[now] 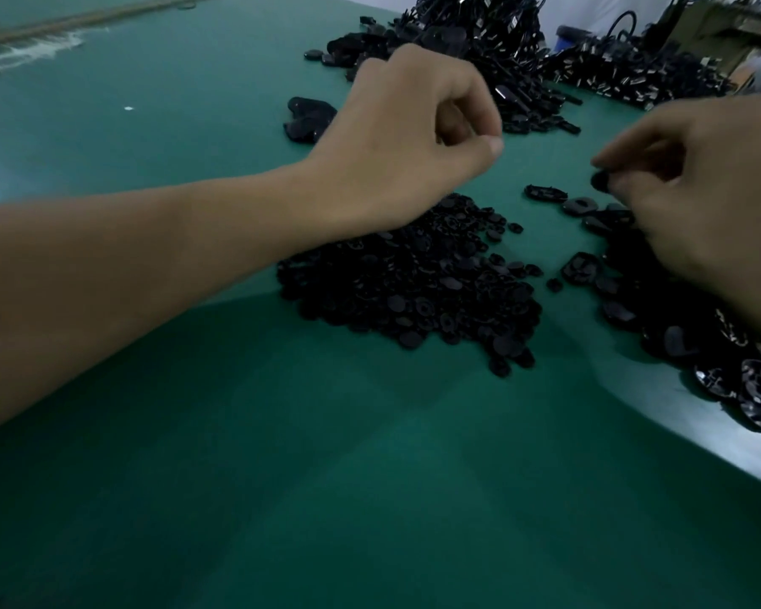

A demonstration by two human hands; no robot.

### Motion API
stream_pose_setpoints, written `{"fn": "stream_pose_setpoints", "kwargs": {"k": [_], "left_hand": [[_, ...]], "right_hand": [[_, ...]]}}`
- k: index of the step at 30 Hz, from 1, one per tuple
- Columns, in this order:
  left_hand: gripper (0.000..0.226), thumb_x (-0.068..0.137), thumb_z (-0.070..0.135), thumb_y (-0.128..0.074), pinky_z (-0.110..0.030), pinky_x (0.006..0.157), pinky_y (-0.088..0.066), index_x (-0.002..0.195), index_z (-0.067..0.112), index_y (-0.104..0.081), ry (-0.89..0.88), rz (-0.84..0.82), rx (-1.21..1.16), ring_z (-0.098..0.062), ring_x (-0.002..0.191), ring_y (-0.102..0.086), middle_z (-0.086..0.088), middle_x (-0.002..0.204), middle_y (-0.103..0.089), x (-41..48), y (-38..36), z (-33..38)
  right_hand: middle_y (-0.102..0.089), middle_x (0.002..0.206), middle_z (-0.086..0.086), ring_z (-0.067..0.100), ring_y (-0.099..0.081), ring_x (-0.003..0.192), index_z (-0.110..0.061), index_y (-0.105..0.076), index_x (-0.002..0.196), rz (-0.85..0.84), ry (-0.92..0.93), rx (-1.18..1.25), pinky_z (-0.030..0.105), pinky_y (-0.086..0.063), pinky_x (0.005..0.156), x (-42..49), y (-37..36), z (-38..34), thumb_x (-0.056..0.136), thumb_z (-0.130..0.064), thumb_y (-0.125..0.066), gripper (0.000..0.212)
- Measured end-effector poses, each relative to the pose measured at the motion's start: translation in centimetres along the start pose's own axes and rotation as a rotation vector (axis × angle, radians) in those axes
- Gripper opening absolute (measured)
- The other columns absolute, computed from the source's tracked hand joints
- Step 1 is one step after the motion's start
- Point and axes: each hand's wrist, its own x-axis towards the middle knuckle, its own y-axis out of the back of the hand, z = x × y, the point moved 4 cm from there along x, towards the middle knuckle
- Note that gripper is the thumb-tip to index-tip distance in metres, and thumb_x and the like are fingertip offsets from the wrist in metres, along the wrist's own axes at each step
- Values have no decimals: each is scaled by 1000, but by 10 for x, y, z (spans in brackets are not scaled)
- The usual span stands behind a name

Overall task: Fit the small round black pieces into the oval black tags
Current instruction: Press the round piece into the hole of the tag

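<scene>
The left hand [396, 142] hovers over the far end of the round pieces [414, 283] heaped in the middle of the mat [238, 432], fingers curled, thumb against forefinger; whether it pinches anything I cannot tell. The right hand [699, 204] pinches a black piece [600, 181] above the tags [677, 336] strewn along the right side.

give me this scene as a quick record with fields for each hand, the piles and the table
table: green table
left hand: left hand raised over the round pieces, fingers curled, thumb at forefinger; unclear if it holds anything
right hand: right hand pinches a black piece
round pieces: pile of small round pieces, centre of table
oval tags: oval tags strewn beside and under the right hand
far side: heap of black parts
</scene>
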Motion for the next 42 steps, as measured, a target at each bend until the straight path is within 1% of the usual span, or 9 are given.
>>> {"fn": "stream_pose_setpoints", "kwargs": {"k": [3, 8, 12, 16, 23, 31, 36, 40, 42], "left_hand": [[17, 95, 33, -69, -14, 77, -53, 105, 19, -72, -11, -53, -94, 2, 81, -67, 9, 91, -72, -4, -5, 9], [18, 97, 28, -68, -20, 71, -57, 108, 14, -72, 30, -141, -214, -3, 76, -71, 4, 87, -74, -7, -9, 9], [8, 95, 14, -69, -22, 66, -59, 100, 7, -71, 78, -136, -365, -10, 71, -73, -3, 81, -73, -8, -6, 9], [3, 95, 9, -68, -24, 65, -59, 93, 9, -68, 159, -91, -464, -12, 67, -71, -6, 77, -70, -7, -4, 6], [3, 93, 10, -71, -24, 66, -59, 93, 10, -68, 157, -68, -456, -11, 70, -71, -2, 76, -71, -6, -3, 7], [13, 90, 9, -75, -23, 65, -58, 101, 11, -70, 139, -111, -452, -13, 69, -73, -8, 77, -74, -8, -4, 6], [13, 92, 23, -74, -16, 60, -51, 87, 12, -68, 68, -103, -324, -7, 64, -69, 8, 68, -71, -9, -4, 10], [19, 95, 24, -70, -12, 60, -50, 109, 11, -69, 48, -135, -296, -3, 65, -70, 12, 73, -72, -8, -5, 11], [16, 97, 19, -68, -10, 60, -50, 108, 9, -72, 18, -139, -266, -2, 66, -70, 16, 75, -71, -9, -6, 13]], "right_hand": [[-67, 90, -15, -5, -66, 80, -26, -69, 102, 8, 113, 326, 7, -52, 69, -5, -1, -27, 91, -13, -71, 17], [-69, 95, -4, 9, -72, 88, -12, -62, 103, -9, 140, 610, 17, -57, 75, -11, -7, -45, 88, -8, -75, 20], [-70, 98, 2, 8, -71, 86, -14, -63, 103, 62, 67, 626, 17, -56, 74, -9, -5, -39, 89, -17, -76, 20], [-74, 77, -3, 6, -70, 68, -22, -67, 93, -26, -10, 627, 16, -52, 60, -8, -11, -34, 92, -26, -72, 6], [-73, 72, -4, 9, -67, 67, -23, -68, 93, -91, -51, 801, 20, -51, 62, -5, -17, -33, 92, -20, -68, 3], [-70, 75, -4, 2, -63, 64, -22, -69, 99, -51, -3, 683, 17, -51, 61, -7, -14, -35, 92, -15, -70, 9], [-67, 83, -5, -2, -57, 67, -29, -70, 109, -43, 91, 629, 12, -48, 64, -9, -10, -42, 95, -12, -66, 22], [-72, 88, -9, 0, -67, 78, -26, -66, 113, -57, 75, 691, 15, -52, 70, -8, -9, -42, 93, -8, -69, 27], [-75, 92, -10, 3, -71, 82, -25, -64, 113, -41, 70, 681, 16, -54, 70, -8, -8, -41, 93, -9, -69, 26]]}}
